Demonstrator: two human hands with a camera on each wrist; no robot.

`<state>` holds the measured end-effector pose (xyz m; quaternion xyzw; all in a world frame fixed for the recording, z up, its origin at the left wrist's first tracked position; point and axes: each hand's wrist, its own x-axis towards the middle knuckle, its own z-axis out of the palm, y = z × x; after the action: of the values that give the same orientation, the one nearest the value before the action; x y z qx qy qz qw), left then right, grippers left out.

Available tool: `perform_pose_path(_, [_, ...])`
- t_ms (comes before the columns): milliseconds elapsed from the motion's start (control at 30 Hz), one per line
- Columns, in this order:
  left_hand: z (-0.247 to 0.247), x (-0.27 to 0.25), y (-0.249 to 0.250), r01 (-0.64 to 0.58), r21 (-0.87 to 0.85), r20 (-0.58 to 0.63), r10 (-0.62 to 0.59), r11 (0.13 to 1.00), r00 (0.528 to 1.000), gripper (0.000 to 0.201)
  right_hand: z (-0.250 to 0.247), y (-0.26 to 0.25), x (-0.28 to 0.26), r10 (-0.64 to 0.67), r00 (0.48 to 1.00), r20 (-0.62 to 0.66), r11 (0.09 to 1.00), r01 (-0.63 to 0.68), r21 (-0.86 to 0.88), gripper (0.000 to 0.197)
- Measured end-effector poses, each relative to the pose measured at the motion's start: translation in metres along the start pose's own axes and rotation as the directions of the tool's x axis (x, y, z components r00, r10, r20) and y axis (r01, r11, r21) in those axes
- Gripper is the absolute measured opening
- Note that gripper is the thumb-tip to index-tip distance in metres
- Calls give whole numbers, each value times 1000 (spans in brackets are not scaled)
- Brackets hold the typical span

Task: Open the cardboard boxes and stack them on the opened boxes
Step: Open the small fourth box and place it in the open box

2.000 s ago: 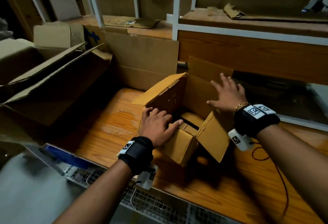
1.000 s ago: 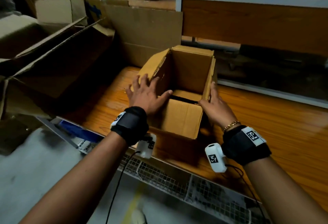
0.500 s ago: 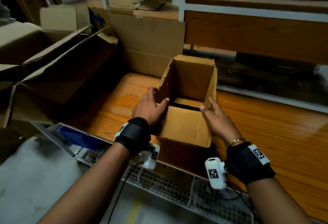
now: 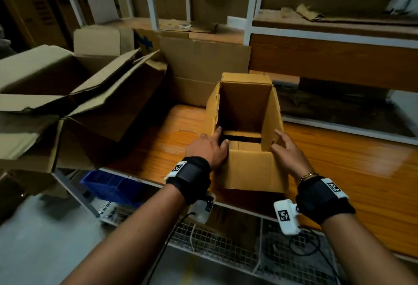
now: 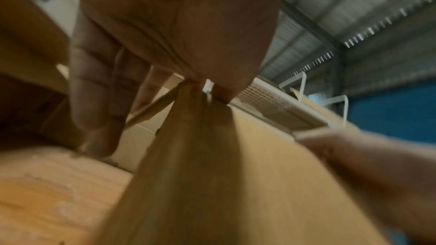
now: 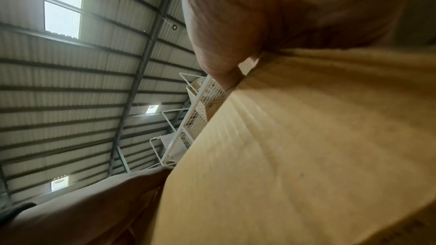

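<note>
Since two seconds ago we have squared up the small cardboard box (image 4: 245, 131): its side walls, which splayed outward then, now stand upright, and it sits open-topped on the wooden desk (image 4: 339, 160), near the front edge. Our hands have come in from the far walls to its near corners.

Our left hand (image 4: 209, 149) grips the near left corner, thumb hooked over the rim and inside, fingers lying along the outer left wall. Our right hand (image 4: 289, 153) lies against the near right corner with fingers stretched out along the wall; the right wrist view shows the palm against cardboard, but we cannot tell whether the thumb curls over the edge. So the two hands are apart, one on each side of the box.

We judge the opening step on this box to be done, with the stacking step about to begin. The pile of opened boxes (image 4: 74, 94) lies to the left, flaps sprawling, well apart from the one we hold.

The next move, as we read it, calls for a firm two-sided hold, a lift clear of the desk, and a carry leftward onto that pile. The bottom flaps show a dark gap, so we should support the walls evenly to keep the box from collapsing.
</note>
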<state>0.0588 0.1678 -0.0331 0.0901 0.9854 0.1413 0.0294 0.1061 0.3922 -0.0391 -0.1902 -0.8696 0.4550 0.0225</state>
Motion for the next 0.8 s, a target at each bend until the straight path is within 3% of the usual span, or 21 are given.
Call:
perform_pose_path(100, [-6, -4, -12, -15, -77, -33, 12, 997, 999, 63, 12, -5, -12, 2, 999, -33, 999, 0, 42, 65])
perform_pose_path(200, [-1, -10, -25, -24, -217, -60, 12, 976, 998, 62, 21, -5, -19, -9, 988, -155, 1000, 13, 24, 68])
perform_pose_path(333, [20, -26, -35, -96, -499, -251, -37, 861, 967, 54, 26, 0, -33, -59, 927, -370, 994, 19, -110, 50])
perform_pose_path(400, [28, -34, -34, -105, -579, -287, -81, 809, 955, 53, 29, 3, -40, -55, 915, -399, 992, 5, -125, 43])
perform_pose_path(567, [32, -34, -23, 6, -604, -123, -100, 797, 987, 64, 34, 7, -42, 0, 951, -310, 991, -40, -125, 51])
perform_pose_path(700, [25, -17, -23, -4, -632, -48, -35, 775, 998, 60, 28, 1, -36, 24, 978, -209, 993, -47, -107, 60])
perform_pose_path(800, [26, -2, -24, -25, -646, -68, -24, 763, 997, 59, 22, -3, -31, 67, 994, -83, 988, -55, 144, 59])
